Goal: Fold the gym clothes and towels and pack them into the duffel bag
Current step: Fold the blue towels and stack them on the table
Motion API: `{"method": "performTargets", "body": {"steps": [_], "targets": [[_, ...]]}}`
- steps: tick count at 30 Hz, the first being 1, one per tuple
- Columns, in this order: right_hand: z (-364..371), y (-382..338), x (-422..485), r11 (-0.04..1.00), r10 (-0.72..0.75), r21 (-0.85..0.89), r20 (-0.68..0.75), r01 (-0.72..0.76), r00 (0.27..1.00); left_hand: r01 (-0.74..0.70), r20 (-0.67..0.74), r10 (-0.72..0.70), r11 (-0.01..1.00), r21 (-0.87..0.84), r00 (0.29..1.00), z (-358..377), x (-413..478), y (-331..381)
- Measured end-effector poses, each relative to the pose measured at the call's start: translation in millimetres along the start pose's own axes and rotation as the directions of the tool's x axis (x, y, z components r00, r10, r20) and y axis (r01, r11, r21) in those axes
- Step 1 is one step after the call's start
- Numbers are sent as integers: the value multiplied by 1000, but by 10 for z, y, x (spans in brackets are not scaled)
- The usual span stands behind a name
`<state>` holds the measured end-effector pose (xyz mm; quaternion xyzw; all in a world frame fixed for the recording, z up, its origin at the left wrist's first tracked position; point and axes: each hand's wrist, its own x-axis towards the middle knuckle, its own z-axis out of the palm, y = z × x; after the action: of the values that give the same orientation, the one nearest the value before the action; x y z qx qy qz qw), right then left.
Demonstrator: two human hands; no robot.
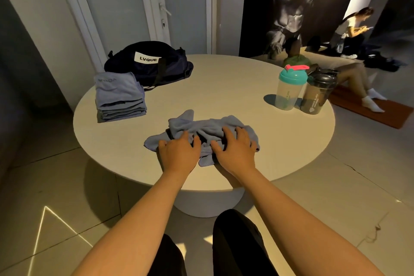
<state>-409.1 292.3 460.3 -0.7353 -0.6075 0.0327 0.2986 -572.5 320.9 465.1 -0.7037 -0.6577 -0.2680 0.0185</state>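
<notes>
crumpled blue towel at the near edge of a round table, left hand and right hand pressing on it, fingers spread, folded stack and duffel bag far left

Your left hand and right hand cover the near middle of the crumpled towel, so you cannot see its folds there. At the far left edge of the table, the folded stack hides the duffel bag's lower left corner. The print on the black shaker bottle is too small to read.
</notes>
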Motion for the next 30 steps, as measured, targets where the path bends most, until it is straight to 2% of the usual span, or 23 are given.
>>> {"method": "performTargets", "body": {"steps": [2, 4, 5, 7, 9, 11, 12, 13, 15, 16, 17, 20, 22, 25, 26, 27, 28, 29, 30], "targets": [[-4, 40, 27, 999, -45, 26, 52, 44, 998, -42, -13, 42, 999, 34, 999, 9, 12, -22], [15, 52, 89, 990, -114, 92, 64, 108, 991, -207, 33, 214, 967, -148, 976, -3, -1, -32], [3, 37, 123, 976, -146, 171, 64, 134, 987, -251, 111, 292, 924, -289, 950, -32, -10, -15], [-44, -13, 199, 902, -150, 413, 24, 127, 988, -197, 283, 347, 873, -446, 894, -60, -10, 32], [-128, -72, 204, 788, -105, 603, -60, 120, 993, -164, 319, 301, 906, -391, 899, -37, 20, 30], [-198, -111, 147, 735, -56, 665, -130, 129, 990, -203, 246, 266, 946, -251, 932, -36, 23, 10], [-211, -113, 109, 751, -24, 653, -120, 97, 992, -192, 202, 237, 956, -220, 950, -62, 26, 3], [-204, -101, 76, 811, 11, 584, -84, 40, 996, -143, 155, 184, 960, -240, 971, -77, 38, -12], [-116, -29, 77, 956, 84, 275, 64, -99, 994, 30, 110, 15, 915, -402, 994, -98, 55, -40], [-44, -8, 77, 986, 91, 128, 142, -109, 986, 121, 137, -61, 863, -491, 989, -100, 61, -51], [17, -11, 80, 996, 62, 55, 208, -75, 976, 159, 158, -86, 829, -537, 984, -111, 57, -56], [110, -115, 132, 992, -112, 92, 254, 92, 961, 92, 181, 21, 800, -593, 983, -128, 46, -42], [127, -199, 175, 985, -161, 104, 242, 139, 957, 51, 214, 111, 775, -630, 971, -134, 42, -23], [34, -206, 237, 932, -303, 261, 181, 252, 936, -83, 191, 221, 832, -549, 956, -86, 61, -11], [-3, -187, 275, 917, -254, 349, 138, 193, 957, -116, 194, 237, 866, -487, 952, -63, 83, -12], [-95, -193, 310, 865, -111, 498, 86, 54, 990, -134, 207, 233, 906, -403, 950, -31, 110, -15], [-221, -212, 353, 744, 72, 666, 11, -61, 997, -143, 226, 216, 943, -302, 950, -3, 122, -18], [-348, -195, 385, 619, 255, 779, -73, -104, 964, -155, 239, 201, 968, -200, 950, 20, 127, -21], [-451, -152, 383, 604, 327, 794, -166, -71, 930, -163, 250, 188, 980, -118, 950, 31, 125, -18]]}}
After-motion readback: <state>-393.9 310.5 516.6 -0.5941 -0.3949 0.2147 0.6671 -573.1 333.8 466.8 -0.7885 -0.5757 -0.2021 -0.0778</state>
